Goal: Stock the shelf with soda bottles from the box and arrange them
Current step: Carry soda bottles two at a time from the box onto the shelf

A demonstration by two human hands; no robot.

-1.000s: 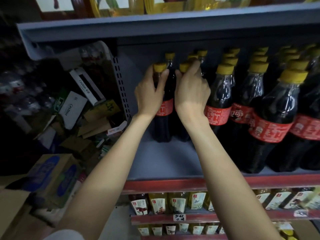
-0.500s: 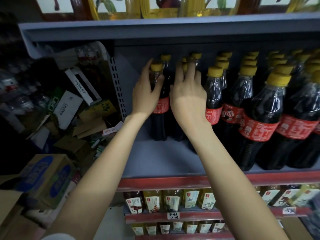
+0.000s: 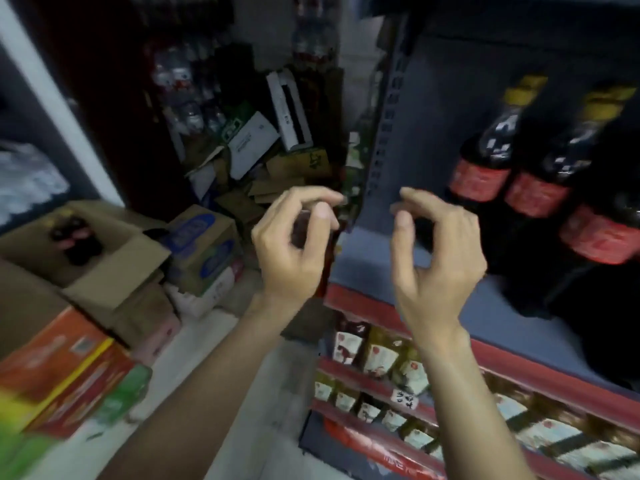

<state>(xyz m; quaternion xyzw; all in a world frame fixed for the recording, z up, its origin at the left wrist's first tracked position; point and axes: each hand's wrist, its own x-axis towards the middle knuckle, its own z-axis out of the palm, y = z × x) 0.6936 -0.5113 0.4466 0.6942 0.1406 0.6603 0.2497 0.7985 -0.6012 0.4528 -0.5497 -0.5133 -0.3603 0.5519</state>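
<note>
Both hands are raised in mid-air before a shop shelf, each empty. The left hand (image 3: 294,244) is seen with its fingers loosely curled, thumb and forefinger nearly meeting, nothing held between them. The right hand (image 3: 436,251) is shown in much the same relaxed curl, thumb close to forefinger, and nothing is gripped. The left hand is placed just off the open left end of the grey shelf (image 3: 381,271); the right hand is held in front of that shelf's bare left part, apart from the bottles.

The soda bottles (image 3: 485,168) are stood upright on the right part of the shelf, dark with red labels and yellow caps, packed side by side; their exact number cannot be told, as the frame is blurred by motion. At the lower left an opened cardboard box (image 3: 114,258) is set on the floor, and dark shapes that may be more bottles are glimpsed inside it.

Beside the box a blue-printed carton (image 3: 204,244) is seen, and red cartons (image 3: 62,368) are stacked nearer the camera. Small labelled bottles (image 3: 377,355) are lined on the lower shelves.
</note>
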